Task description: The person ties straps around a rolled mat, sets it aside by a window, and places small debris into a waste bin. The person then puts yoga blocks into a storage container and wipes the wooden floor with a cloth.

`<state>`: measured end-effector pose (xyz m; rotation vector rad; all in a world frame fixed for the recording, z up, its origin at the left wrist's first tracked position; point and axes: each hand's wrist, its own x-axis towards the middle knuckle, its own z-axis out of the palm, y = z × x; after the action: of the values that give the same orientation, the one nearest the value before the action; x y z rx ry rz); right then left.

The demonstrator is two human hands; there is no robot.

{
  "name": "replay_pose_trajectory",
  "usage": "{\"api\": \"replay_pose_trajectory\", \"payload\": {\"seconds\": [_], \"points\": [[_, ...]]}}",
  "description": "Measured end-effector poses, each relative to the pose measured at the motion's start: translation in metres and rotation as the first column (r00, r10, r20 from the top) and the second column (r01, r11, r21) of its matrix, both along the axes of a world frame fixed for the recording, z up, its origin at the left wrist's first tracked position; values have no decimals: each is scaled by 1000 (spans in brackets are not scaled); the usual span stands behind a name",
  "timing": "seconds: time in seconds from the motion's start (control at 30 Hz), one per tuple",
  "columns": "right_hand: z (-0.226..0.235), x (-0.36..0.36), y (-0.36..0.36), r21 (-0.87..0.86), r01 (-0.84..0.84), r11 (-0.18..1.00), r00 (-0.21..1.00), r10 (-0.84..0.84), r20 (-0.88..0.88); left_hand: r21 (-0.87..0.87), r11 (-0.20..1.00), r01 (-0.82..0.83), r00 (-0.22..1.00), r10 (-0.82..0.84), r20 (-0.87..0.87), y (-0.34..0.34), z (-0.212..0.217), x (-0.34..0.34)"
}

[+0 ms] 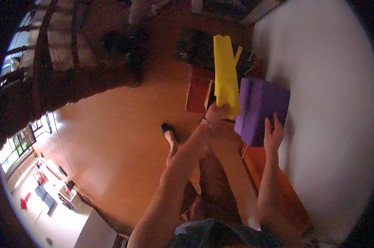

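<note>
- The person's left grip (216, 112) pinches the lower end of a yellow piece (225, 70); a thin band sits at the wrist just below.
- The yellow piece is held up in front of the person, long and narrow, nearly upright, its top edge wavy; a slim yellow strip juts out at its right side.
- The right grip (273, 134) lies against the lower right part of a purple piece (259, 107), with fingers extended upward over its front; whether it pinches the piece or only presses on it, one cannot tell.
- The purple piece stands just to the right of the yellow one, broad, with a crease or edge running down its left part.
- A pale wall (331, 107) rises to the right of the purple piece, and an orange-brown surface (271, 177) runs along the wall's foot, below the right grip.
- A red item (196, 91) shows to the left of the yellow piece, partly hidden and too dim to name.
- Underneath spreads a reddish-brown floor (112, 136); a foot in a dark shoe (165, 127) rests on it, left of the left forearm.
- Bright windows (15, 151) show at the far left.
</note>
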<state>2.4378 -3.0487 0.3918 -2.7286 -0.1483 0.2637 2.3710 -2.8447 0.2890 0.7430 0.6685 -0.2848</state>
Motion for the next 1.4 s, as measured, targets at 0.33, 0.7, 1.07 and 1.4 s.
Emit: {"api": "replay_pose_trajectory", "payload": {"seconds": [0.33,0.7,1.07,1.4], "points": [[17,3,-16,324,67,944,998,-63,-23,207,974,-94,985,61,160,70,54,-111],[61,-188,112,518,219,827,734,210,-646,34,953,-301,943,302,-138,98,138,-372],[181,-384,236,645,-388,658,116,730,-674,68,710,-701,698,664,268,17,253,-572],[250,-525,327,861,-225,456,-451,735,-507,177,562,-808,575,686,445,35,271,-635]]}}
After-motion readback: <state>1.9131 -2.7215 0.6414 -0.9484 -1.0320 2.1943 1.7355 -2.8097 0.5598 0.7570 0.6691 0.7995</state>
